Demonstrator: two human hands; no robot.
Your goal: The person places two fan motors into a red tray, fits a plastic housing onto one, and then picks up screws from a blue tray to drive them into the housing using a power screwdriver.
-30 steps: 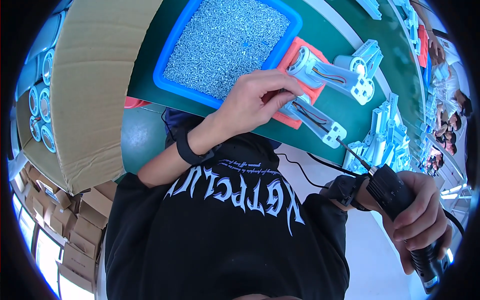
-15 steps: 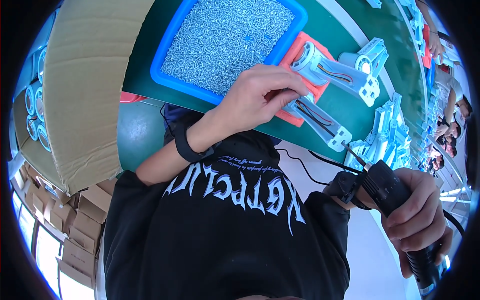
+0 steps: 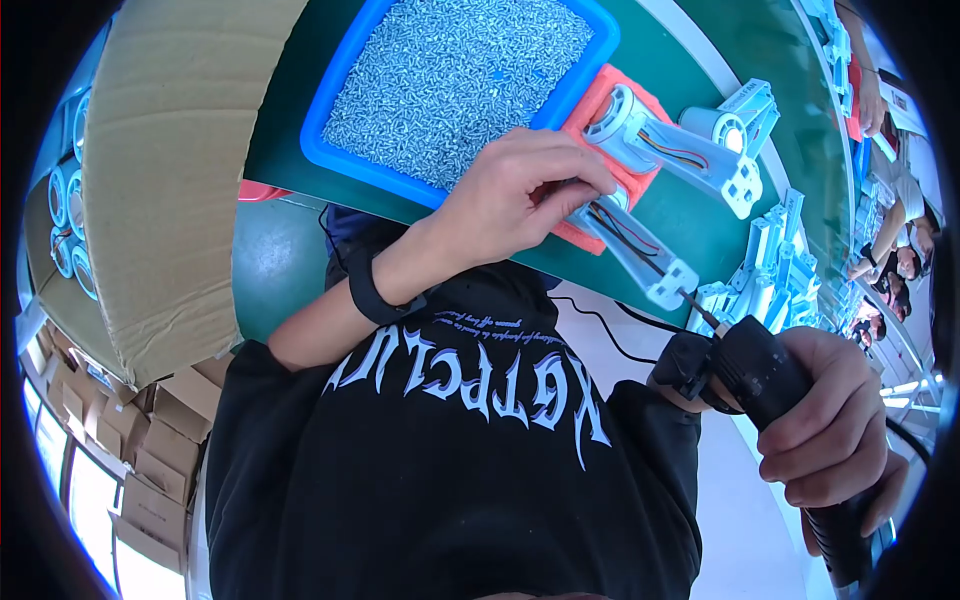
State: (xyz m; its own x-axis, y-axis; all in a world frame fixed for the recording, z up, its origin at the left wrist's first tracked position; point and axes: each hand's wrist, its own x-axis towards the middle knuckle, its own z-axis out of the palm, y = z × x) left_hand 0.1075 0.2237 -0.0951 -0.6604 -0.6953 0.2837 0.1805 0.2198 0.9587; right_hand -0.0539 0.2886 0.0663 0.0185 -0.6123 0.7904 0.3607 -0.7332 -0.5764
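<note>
Pinching pale grey plastic arm-shaped housing [image 3: 635, 245] with your left hand [image 3: 515, 195], fingers closed on its near end, atop orange foam pad [image 3: 600, 105] on green work surface [image 3: 700, 215]. Your right hand [image 3: 825, 420] wrapped tight around black electric screwdriver [image 3: 770, 385], bit tip at housing's far end. Blue rectangular tray of small silver screws [image 3: 450, 70] just beside pad. Large brown cardboard box [image 3: 165, 170] at left; stacked cartons [image 3: 110, 440] on floor below.

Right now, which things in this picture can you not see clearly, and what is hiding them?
- Head view: the near end of the white plastic part is covered by the left hand.
- Whether the black electric screwdriver bit touches a screw: too small to tell.
- Its handle is wrapped by the right hand; the base is cut by the rim.
- The blue tray screws blur together.
</note>
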